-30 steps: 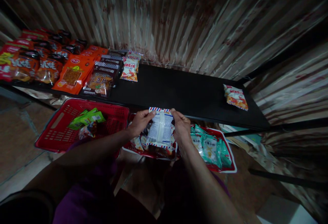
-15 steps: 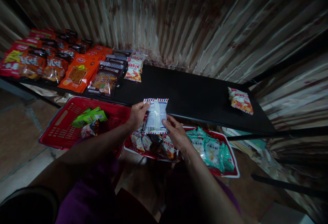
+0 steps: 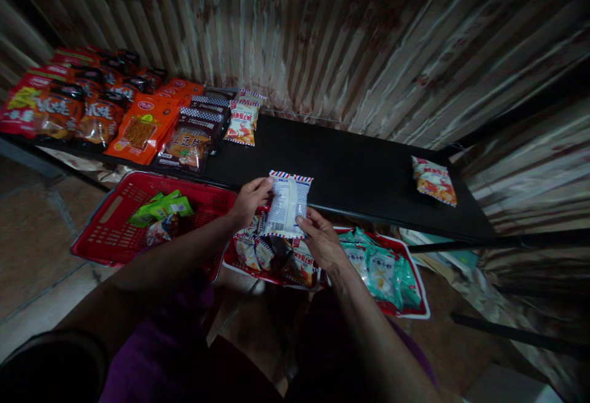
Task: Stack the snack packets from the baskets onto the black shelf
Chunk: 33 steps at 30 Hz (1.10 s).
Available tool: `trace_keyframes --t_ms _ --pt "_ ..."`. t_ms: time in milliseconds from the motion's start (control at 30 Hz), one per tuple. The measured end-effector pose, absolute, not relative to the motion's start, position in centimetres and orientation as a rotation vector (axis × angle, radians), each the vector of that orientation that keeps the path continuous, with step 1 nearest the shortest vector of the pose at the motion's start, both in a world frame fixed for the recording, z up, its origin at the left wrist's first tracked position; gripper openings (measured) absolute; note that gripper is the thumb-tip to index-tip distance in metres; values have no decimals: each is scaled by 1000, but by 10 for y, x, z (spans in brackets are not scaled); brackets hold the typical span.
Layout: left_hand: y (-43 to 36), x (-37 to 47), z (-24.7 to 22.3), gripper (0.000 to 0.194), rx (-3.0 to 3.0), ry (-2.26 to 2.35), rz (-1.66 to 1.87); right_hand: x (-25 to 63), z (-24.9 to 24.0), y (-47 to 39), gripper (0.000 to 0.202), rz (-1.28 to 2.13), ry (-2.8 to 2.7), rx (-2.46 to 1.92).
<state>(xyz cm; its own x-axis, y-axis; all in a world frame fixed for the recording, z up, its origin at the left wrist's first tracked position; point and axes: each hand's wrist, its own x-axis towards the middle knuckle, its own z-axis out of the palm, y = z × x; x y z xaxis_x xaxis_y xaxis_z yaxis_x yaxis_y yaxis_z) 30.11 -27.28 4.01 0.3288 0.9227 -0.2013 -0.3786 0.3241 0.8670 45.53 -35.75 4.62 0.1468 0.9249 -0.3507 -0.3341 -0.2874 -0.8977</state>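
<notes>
A white snack bag (image 3: 289, 204) with red-and-blue striped ends is held between my two hands, its printed back turned up toward me. My left hand (image 3: 251, 203) pinches its upper left edge, and my right hand (image 3: 321, 237) grips the lower right side. Below the bag, a red basket (image 3: 276, 281) holds several similar bags (image 3: 303, 264), partly hidden by my hands. Another bag of this kind (image 3: 243, 121) lies on the black shelf (image 3: 332, 157), beside dark potato-chip packs (image 3: 188, 139). One more such bag (image 3: 434, 180) rests alone near the shelf's right end.
Orange snack packs (image 3: 142, 129) and dark-and-orange bags (image 3: 58, 110) crowd the shelf's left end. On the left, a red basket (image 3: 104, 222) holds green packets (image 3: 161, 207). Teal bags (image 3: 382, 273) fill a basket on the right. A pleated curtain (image 3: 295, 34) hangs behind the shelf.
Both hands have shifted the held snack bag slightly to the right and up, toward the shelf's front edge. Its back still faces up. The other bags have stayed put.
</notes>
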Motion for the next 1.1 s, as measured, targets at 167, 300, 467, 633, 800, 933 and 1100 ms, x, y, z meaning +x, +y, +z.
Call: trace_keyframes --t_ms 167,300,467,633,800,933,1100 --pt "-288 302 40 47 863 809 790 460 49 -356 45 1358 -557 -1287" --pt "-296 306 37 47 853 759 742 458 50 -356 44 1358 -567 -1273" --pt "-296 308 33 47 859 803 774 455 48 -357 45 1349 -552 -1302" --pt "-295 307 27 48 948 831 823 455 40 -356 49 1331 -552 -1327" --pt "-292 308 21 50 939 843 843 457 27 -353 63 1111 -762 -1448" --pt "-291 308 20 48 945 833 849 461 28 -354 63 626 -1190 -1588" --pt "-293 310 22 47 965 810 855 463 37 -359 43 102 -1706 -1545"
